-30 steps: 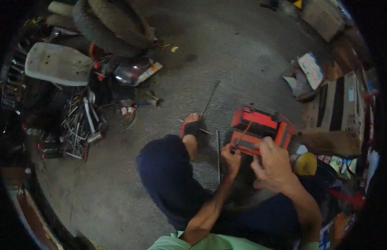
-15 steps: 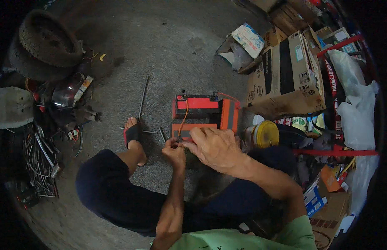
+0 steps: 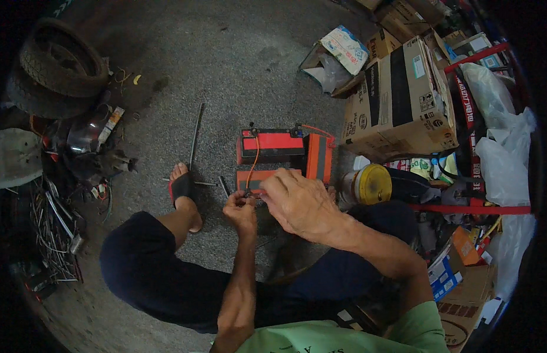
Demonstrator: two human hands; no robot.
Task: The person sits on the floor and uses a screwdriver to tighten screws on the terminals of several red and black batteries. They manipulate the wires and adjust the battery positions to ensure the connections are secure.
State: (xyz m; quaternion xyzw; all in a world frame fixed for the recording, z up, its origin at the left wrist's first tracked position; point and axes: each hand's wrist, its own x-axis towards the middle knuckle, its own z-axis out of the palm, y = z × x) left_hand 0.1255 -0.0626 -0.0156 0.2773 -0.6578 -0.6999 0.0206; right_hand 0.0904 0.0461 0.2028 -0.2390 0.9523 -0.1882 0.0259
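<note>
Three battery-like blocks sit on the floor in front of me: a red-and-black one point(image 3: 270, 143) at the back, an orange-and-grey one point(image 3: 317, 159) on the right and another orange-and-grey one point(image 3: 279, 175) nearest me. An orange wire point(image 3: 254, 162) runs from the back one down to the nearest one's left end. My left hand point(image 3: 241, 217) pinches a small fitting at that wire's lower end. Bent over the same spot, my right hand point(image 3: 303, 209) has its fingers closed on something small, mostly hidden by the hand. Thin metal rods point(image 3: 195, 135) lie left of the blocks, by my foot.
Stacked tires point(image 3: 58, 65) and piled metal tools point(image 3: 55, 235) are on the left. Cardboard boxes point(image 3: 397, 100), a yellow-lidded bucket point(image 3: 373, 183), plastic bags point(image 3: 503, 170) and red bars point(image 3: 467, 209) crowd the right. My bare foot point(image 3: 182, 188) is left of the blocks.
The view has swung rightward, so floor and blocks appear further left. Both hands stay at the wire's lower end; the right one has lifted slightly since half a second ago.
</note>
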